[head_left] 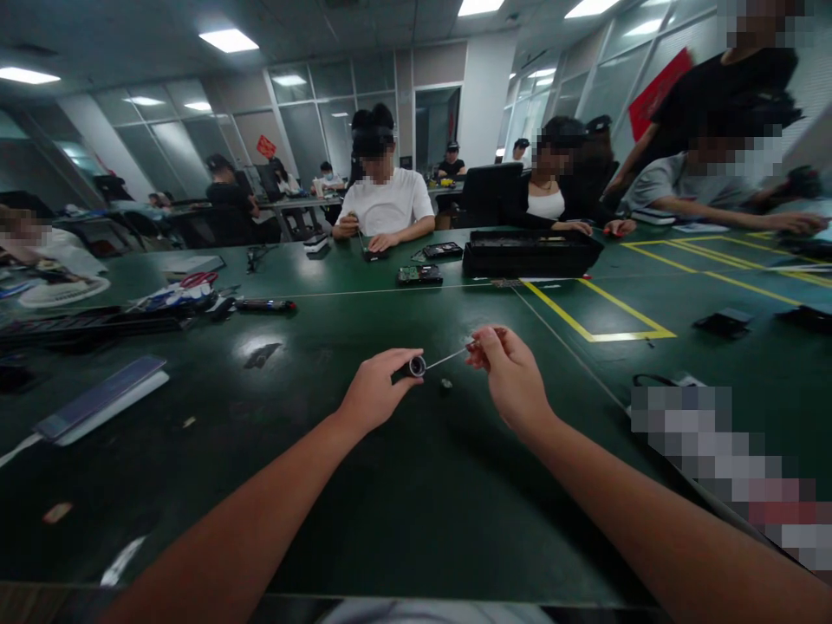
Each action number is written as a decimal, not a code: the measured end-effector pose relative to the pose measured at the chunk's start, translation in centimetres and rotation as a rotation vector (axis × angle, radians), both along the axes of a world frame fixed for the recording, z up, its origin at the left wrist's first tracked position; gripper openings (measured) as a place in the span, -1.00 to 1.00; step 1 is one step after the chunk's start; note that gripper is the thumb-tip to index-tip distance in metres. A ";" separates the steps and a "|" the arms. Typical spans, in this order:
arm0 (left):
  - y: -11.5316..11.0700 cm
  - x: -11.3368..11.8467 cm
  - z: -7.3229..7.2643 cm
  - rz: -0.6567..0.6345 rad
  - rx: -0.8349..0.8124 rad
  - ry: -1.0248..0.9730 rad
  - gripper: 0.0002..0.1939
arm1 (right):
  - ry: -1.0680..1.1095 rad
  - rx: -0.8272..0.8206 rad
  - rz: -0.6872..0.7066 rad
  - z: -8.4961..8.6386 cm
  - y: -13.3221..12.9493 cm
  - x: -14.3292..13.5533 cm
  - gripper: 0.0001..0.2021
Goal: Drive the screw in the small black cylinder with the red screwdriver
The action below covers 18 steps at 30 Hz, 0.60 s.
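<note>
Left hand [377, 388]: pinching black cylinder [417, 367], ringed end facing wearer
Right hand [513, 373]: pinching metal rod [447, 357], perhaps screwdriver, slanting down-left

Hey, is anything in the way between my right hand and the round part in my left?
Nothing visible blocks it. Only the thin rod in your right hand spans the gap toward the round part in your left hand. A small piece shows just below that line.

Rectangular ceiling lights [229, 41] glow above glass partitions [299, 130]. A pale pillar [490, 87] stands beyond the green table [195, 451].
</note>
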<state>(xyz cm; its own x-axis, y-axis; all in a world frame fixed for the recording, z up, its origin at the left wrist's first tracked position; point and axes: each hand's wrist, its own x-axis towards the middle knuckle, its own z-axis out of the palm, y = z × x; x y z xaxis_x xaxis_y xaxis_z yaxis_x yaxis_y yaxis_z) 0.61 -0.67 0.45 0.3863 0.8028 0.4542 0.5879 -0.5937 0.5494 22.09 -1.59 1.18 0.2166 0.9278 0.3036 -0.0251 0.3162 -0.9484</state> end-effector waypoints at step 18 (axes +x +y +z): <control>-0.8 2.2 1.7 0.053 -0.256 -0.019 -0.71 | -0.325 0.239 -0.224 1.6 -1.8 0.1 -0.73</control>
